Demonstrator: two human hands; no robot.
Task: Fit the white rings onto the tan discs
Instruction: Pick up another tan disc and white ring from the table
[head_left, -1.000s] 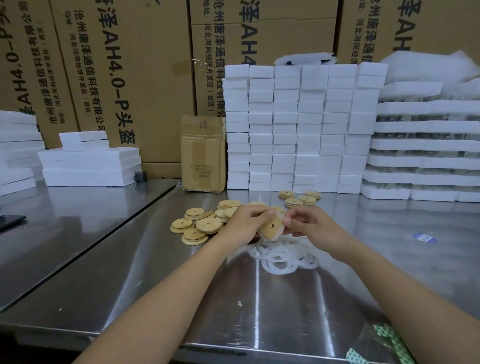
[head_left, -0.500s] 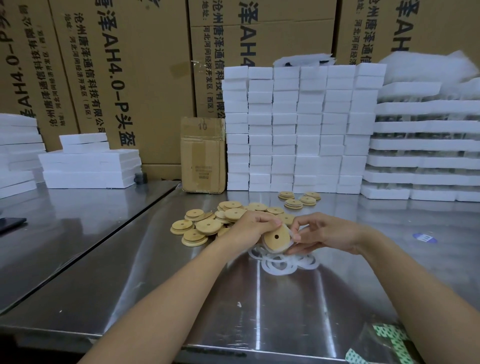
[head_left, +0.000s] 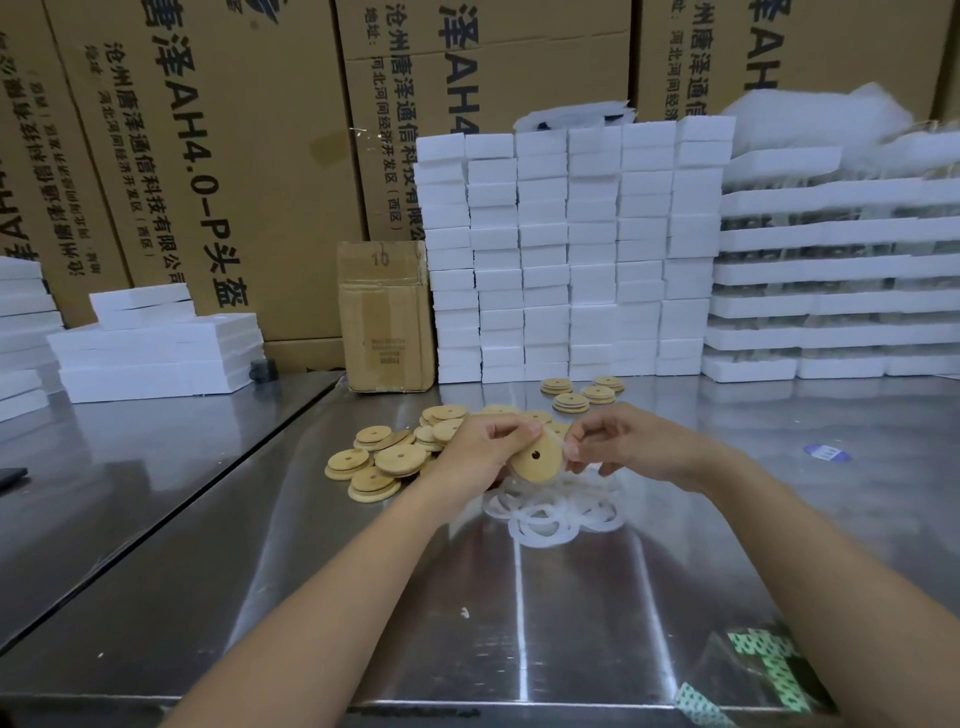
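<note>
My left hand (head_left: 485, 444) grips a tan disc (head_left: 537, 460) with a small centre hole, tilted toward me above the steel table. My right hand (head_left: 623, 441) pinches a thin white ring at the disc's right edge; the ring is mostly hidden by my fingers. Directly below lies a heap of loose white rings (head_left: 550, 512). A pile of tan discs (head_left: 387, 457) spreads to the left of my hands. A few small stacks of discs (head_left: 576, 395) sit farther back.
The steel table (head_left: 519, 623) has a seam to a second table (head_left: 130, 467) on the left. A small cardboard box (head_left: 384, 317) and stacked white foam blocks (head_left: 571, 249) line the back. A green patterned packet (head_left: 763, 670) lies at the near right edge.
My hands lifted the disc slightly and the right hand closed in on its right edge, fingers now pinching the ring there.
</note>
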